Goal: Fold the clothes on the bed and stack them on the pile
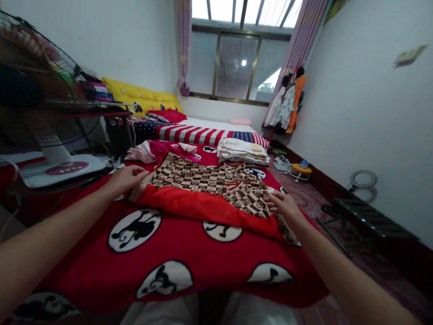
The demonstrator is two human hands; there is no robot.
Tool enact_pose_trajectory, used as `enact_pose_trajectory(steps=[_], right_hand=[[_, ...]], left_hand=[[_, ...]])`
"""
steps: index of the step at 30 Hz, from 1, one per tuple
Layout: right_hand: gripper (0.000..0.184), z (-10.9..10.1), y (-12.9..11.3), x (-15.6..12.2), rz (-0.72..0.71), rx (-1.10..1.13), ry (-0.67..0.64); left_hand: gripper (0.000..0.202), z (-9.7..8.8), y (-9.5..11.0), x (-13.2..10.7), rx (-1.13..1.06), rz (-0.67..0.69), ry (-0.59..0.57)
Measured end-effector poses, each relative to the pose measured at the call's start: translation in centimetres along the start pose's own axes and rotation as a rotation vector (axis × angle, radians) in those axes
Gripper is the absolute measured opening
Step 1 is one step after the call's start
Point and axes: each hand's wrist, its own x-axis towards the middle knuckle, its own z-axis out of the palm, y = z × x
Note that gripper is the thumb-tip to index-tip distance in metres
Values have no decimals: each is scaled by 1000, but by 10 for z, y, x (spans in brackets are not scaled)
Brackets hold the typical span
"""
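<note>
A brown-and-beige checked top (189,174) lies spread sideways on the red blanket (189,246), which has white ovals with black figures. Its red inner side (189,204) shows along the edge nearest me, where the fabric is turned over. A red-trimmed neckline lies toward the right. At the left end, my left hand (130,178) pinches the pale hem, fingers closed on it. Over at the right end, my right hand (282,204) has its bent fingers on the cloth near the shoulder, gripping the edge; its thumb is partly hidden.
Behind the top are a stack of folded white clothes (241,151) and crumpled pink clothes (155,151). An electric fan (57,167) stands close on the left. A bed (203,134) lies beyond. To the right are a dark bench (372,219) and a small yellow stool (301,169).
</note>
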Motion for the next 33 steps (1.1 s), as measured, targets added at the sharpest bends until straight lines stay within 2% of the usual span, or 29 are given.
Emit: enact_pose_trajectory(steps=[3,5,7,10,12,15,17,19,21,24,26,30,33], right_hand=[[30,-11,15,-9,-45,-92,-30],[35,-15,19,-13,-113,-213,-77],[39,-16,20,-14,-172,-338,-115],[40,-15,22,-14,-251,-492,-104],[30,-16,25,-14,-308,-568,-58],[18,-19,31,-12,-337,-653,-23],[17,-20,34,-10,-334,-694,-43],[14,-20,35,-9,-330,-710,-56],[18,-18,33,-10,-319,-696,-53],[33,-15,28,-20,-289,-620,-33],[40,-15,26,-33,-276,-524,33],[29,-27,28,-63,-296,-378,214],[21,-38,33,-85,-304,-426,203]], left_hand=[[68,3,2,-9,191,-132,-73],[74,3,4,-13,233,-152,-141],[72,2,4,-15,241,-160,-171],[52,-1,-4,-15,181,-113,-169],[43,-5,-13,-16,156,-72,-136],[39,-8,-19,-17,248,7,-67],[34,-5,-13,-16,343,69,-44],[29,4,4,-12,378,112,-23],[28,20,33,-5,325,168,-1],[30,53,91,3,164,324,-58],[34,77,133,4,47,409,-125],[62,121,204,4,-10,378,-224],[79,147,231,9,44,296,-321]])
